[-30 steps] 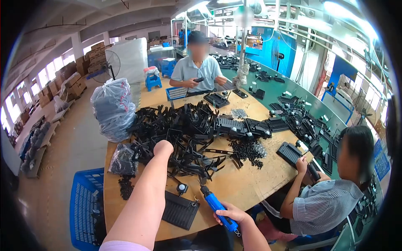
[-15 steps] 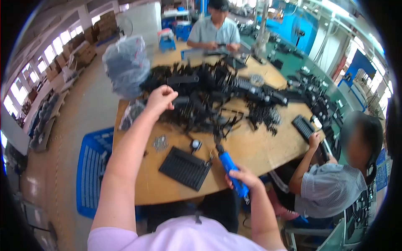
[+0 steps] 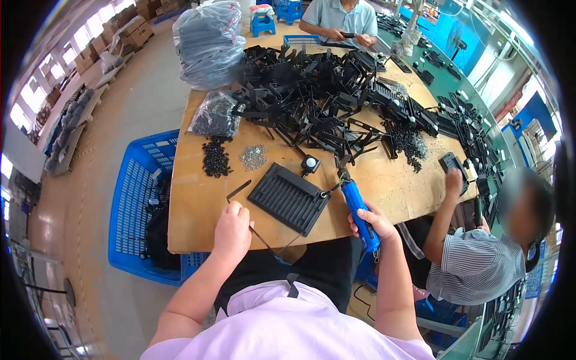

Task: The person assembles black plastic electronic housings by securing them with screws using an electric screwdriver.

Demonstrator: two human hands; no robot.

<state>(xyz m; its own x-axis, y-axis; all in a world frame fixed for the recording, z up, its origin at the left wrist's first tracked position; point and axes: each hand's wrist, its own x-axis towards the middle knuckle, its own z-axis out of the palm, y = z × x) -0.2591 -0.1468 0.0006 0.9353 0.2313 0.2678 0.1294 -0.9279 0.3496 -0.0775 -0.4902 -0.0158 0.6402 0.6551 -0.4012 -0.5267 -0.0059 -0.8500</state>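
Observation:
My left hand (image 3: 233, 233) is closed on a thin black U-shaped bracket (image 3: 241, 189) at the table's front edge. One bent end sticks up past the fingers and another arm runs down to the right. My right hand (image 3: 373, 223) grips a blue electric screwdriver (image 3: 354, 197), its tip pointing away from me. Between the hands, a black ribbed lamp-like housing (image 3: 287, 198) lies on the table. A small black part with a white dome (image 3: 309, 163) sits just behind it. Black screws (image 3: 216, 158) and small silver hardware (image 3: 252, 157) lie in heaps farther left.
A large tangled pile of black brackets (image 3: 312, 96) covers the table's middle. Bagged parts (image 3: 210, 45) stand at the back left. A blue crate (image 3: 129, 204) is beside the table. One co-worker (image 3: 342, 24) sits opposite, another (image 3: 480, 258) at the right.
My left hand has come back from the pile towards me, now with the bracket clearly visible in it. My right hand still holds the screwdriver. The view has tilted down.

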